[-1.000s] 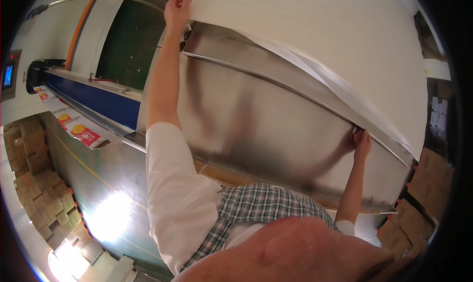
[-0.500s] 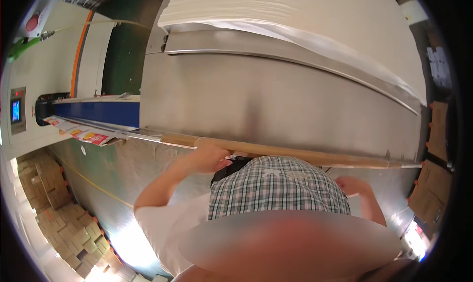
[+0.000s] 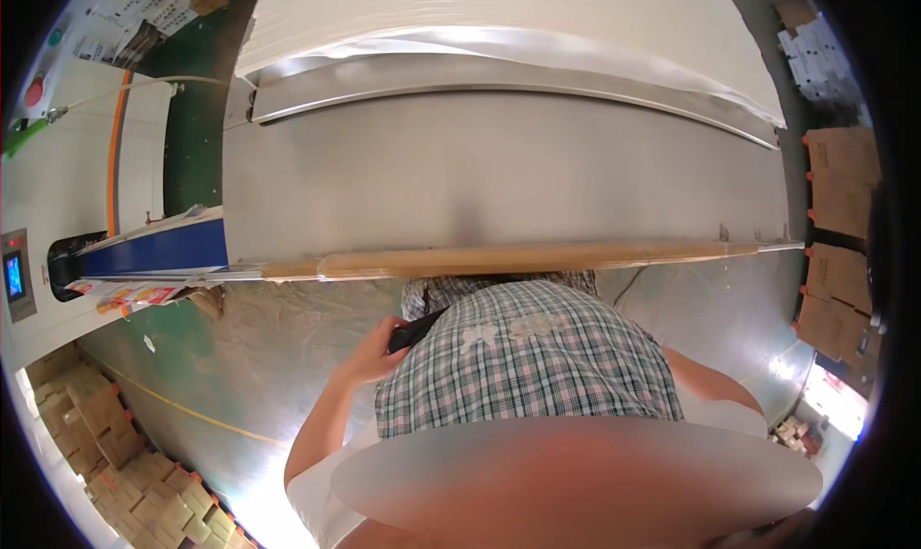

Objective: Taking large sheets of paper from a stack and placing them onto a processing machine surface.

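At the left side of my waist, my left hand [image 3: 374,351] has its fingers closed round the end of a flat black object [image 3: 416,330]. The object's far end runs against the checked cloth [image 3: 528,352] over my front, and its kind is not clear. My right forearm [image 3: 712,381] reaches in beside the cloth on the right, while the right hand itself is hidden behind it. Just ahead of me stands a metal worktable [image 3: 499,175], its front edge covered by a long brown cardboard strip [image 3: 518,259].
A thick stack of white sheets [image 3: 518,17] lies at the table's far side. To the left are a blue conveyor belt [image 3: 158,250], printed sheets [image 3: 144,296] and a machine with a small screen [image 3: 14,273]. Cardboard boxes [image 3: 153,496] are piled lower left, with more boxes [image 3: 844,180] at right.
My left hand has moved back from the table edge to the black object at my waist. My right hand has gone out of sight. The view has shifted, putting the table farther left and higher.
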A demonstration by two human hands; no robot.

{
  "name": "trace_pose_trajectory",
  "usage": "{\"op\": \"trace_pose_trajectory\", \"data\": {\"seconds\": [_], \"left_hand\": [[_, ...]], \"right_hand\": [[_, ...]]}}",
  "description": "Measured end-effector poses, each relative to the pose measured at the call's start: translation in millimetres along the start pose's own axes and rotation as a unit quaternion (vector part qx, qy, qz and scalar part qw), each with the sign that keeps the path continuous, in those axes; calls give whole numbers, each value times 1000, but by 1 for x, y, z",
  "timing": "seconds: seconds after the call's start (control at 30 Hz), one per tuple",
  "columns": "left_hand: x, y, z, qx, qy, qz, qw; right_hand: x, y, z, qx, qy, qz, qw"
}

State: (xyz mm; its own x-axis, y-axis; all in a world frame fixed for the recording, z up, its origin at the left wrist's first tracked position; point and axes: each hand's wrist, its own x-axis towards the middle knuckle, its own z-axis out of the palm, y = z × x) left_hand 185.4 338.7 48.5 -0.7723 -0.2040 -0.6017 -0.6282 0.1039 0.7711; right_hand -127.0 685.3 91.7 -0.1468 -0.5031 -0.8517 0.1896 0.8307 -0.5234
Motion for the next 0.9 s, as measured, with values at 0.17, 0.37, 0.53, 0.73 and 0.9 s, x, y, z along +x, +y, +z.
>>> {"op": "trace_pose_trajectory", "data": {"seconds": [0.17,0.37,0.53,0.73,0.9], "left_hand": [[-21,8,0,-56,12,-55,997],[-10,30,-50,147,-85,8,985],[60,94,-173,154,158,179,959],[220,35,-355,-119,558,261,778],[280,20,-429,-217,647,264,682]], "right_hand": [[25,21,-32,-76,-145,16,986],[33,-3,-36,1,-110,95,989],[58,-158,-58,-181,-186,-82,962],[203,-220,-92,58,68,-220,971],[275,-233,-86,271,224,-198,915]]}}
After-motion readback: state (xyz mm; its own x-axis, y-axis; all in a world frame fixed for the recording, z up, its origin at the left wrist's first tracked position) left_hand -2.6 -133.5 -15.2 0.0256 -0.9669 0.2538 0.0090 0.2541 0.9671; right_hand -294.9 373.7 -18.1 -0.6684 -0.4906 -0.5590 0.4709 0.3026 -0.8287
